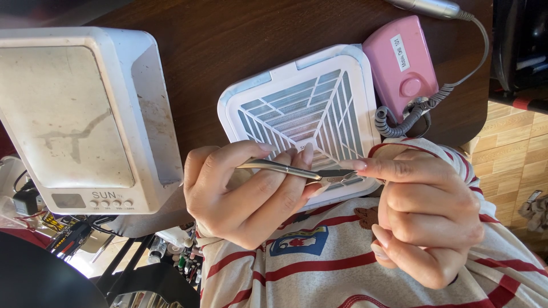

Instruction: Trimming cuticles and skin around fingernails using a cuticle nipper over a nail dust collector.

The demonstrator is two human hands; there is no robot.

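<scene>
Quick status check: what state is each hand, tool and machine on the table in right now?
Left hand: closed around the nipper handles.
Nippers: gripped, tip at a right-hand fingernail.
Right hand: curled, one finger held out to the tip.
Dust collector: flat on the table, grille up.
Nail lamp: standing, display blank.
Pink drill box: coiled cord plugged in.
</scene>
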